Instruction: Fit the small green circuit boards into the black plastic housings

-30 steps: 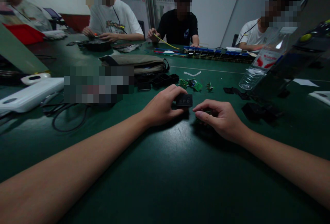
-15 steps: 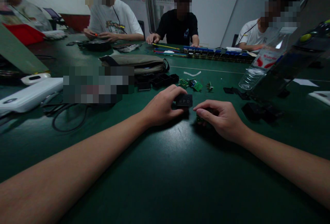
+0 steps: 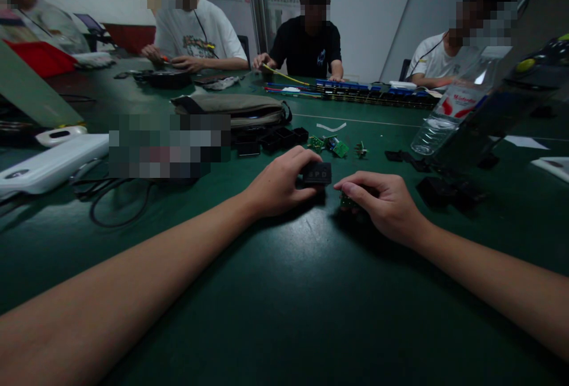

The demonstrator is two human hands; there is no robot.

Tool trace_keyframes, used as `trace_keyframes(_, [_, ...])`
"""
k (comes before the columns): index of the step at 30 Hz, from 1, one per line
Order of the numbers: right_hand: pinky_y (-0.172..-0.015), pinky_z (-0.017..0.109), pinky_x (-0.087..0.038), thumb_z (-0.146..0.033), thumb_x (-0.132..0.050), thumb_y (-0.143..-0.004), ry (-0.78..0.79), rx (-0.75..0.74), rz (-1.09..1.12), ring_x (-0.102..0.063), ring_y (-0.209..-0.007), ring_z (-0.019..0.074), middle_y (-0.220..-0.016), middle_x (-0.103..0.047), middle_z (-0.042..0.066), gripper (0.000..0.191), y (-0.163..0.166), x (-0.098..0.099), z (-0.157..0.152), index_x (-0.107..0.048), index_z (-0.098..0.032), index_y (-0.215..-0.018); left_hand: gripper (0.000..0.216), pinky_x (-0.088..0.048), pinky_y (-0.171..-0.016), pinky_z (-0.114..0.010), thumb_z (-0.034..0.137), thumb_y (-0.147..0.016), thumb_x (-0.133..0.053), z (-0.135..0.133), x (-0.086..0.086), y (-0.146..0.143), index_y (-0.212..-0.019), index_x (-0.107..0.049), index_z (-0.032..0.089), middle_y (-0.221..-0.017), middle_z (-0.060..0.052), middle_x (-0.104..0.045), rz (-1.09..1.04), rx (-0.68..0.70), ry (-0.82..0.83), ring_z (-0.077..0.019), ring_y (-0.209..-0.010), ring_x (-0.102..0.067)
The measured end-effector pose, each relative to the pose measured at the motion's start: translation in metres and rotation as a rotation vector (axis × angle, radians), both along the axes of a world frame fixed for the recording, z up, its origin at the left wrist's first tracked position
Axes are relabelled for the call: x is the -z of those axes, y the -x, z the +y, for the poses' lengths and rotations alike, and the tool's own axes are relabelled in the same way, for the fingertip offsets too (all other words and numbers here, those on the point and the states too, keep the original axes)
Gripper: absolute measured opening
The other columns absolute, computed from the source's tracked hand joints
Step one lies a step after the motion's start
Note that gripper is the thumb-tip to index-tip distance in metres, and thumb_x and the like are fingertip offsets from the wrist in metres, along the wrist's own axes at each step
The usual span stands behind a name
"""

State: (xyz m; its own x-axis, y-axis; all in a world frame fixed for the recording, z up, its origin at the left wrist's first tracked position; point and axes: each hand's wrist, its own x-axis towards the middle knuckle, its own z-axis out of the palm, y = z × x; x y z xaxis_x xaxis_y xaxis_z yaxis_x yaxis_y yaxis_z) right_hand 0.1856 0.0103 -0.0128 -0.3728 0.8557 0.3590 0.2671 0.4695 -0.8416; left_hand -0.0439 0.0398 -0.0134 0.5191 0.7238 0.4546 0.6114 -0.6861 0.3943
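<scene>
My left hand [image 3: 280, 181] grips a small black plastic case [image 3: 317, 174] with pale lettering on the side facing me. Thumb and fingers close round its left end. Just to the right, my right hand [image 3: 384, 202] holds a small green circuit board [image 3: 347, 200] between thumb and fingers; most of the board is hidden by the hand. Case and board are apart, a short gap between them. Beyond my hands lie several loose green circuit boards [image 3: 338, 147] and a group of black plastic cases [image 3: 278, 139].
A clear water bottle [image 3: 453, 107] stands at right, with more black parts [image 3: 448, 190] near it. A grey-brown pouch [image 3: 231, 109] lies further back. At left are a white device [image 3: 57, 163] and a looped black cable [image 3: 120, 220]. Several people sit across the green table [image 3: 284, 315].
My right hand has turned the circuit board very slightly; the left hand and case stay in place. Across the table, a person's hand has lifted the end of a yellow strip.
</scene>
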Motion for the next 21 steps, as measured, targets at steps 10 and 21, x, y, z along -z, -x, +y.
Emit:
trace_keyframes(10, [-0.054, 0.023, -0.048, -0.037, -0.064, -0.092, -0.043, 0.003, -0.044, -0.060, -0.060, 0.0119, -0.072, -0.068, 0.001, 0.023, -0.0023, 0.0030, 0.0013, -0.076, -0.017, -0.088, 0.034, -0.051, -0.085, -0.036, 0.026, -0.079, -0.070, -0.0006, -0.0009, -0.0004, -0.110, -0.059, 0.019, -0.108, -0.007, -0.063, -0.002, -0.003, 0.002, -0.0220, -0.097, -0.062])
trace_keyframes(21, [-0.055, 0.024, -0.046, -0.037, -0.063, -0.093, -0.063, 0.013, -0.078, -0.058, -0.059, 0.0115, -0.070, -0.066, 0.001, 0.024, -0.0016, -0.0013, 0.0016, -0.077, -0.017, -0.088, 0.035, -0.051, -0.085, -0.035, 0.025, -0.078, -0.069, -0.0002, -0.0002, 0.0000, -0.110, -0.059, 0.018, -0.108, -0.007, -0.063, 0.000, 0.003, -0.008, -0.0216, -0.097, -0.062])
